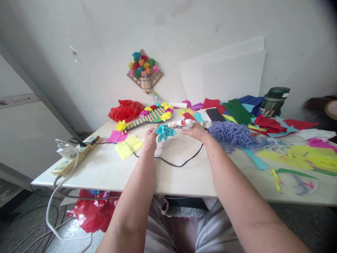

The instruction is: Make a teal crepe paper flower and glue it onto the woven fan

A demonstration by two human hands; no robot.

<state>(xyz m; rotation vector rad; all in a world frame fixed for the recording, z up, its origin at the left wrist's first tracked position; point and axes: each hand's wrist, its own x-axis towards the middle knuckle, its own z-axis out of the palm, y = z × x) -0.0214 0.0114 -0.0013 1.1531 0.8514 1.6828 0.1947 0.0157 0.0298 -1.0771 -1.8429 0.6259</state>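
Observation:
My left hand [150, 137] is closed on a light blue paper flower [165, 133], its petals spread to the right of the fingers. My right hand [195, 132] grips a white glue gun [180, 124], which points left, with its tip close to the flower. Whether tip and flower touch, I cannot tell. Just behind both hands lies a green board [147, 118] with striped strips across it and yellow, pink and red paper flowers along its edges. A yellow paper sheet [129, 147] rests left of my left hand.
A black cord [179, 165] loops across the table below my hands. On the left edge sits a power strip [76, 156]. Purple yarn [231, 135], coloured paper [238, 110] and a green flask [275, 102] crowd the right. A red plastic bag [126, 110] lies at the back.

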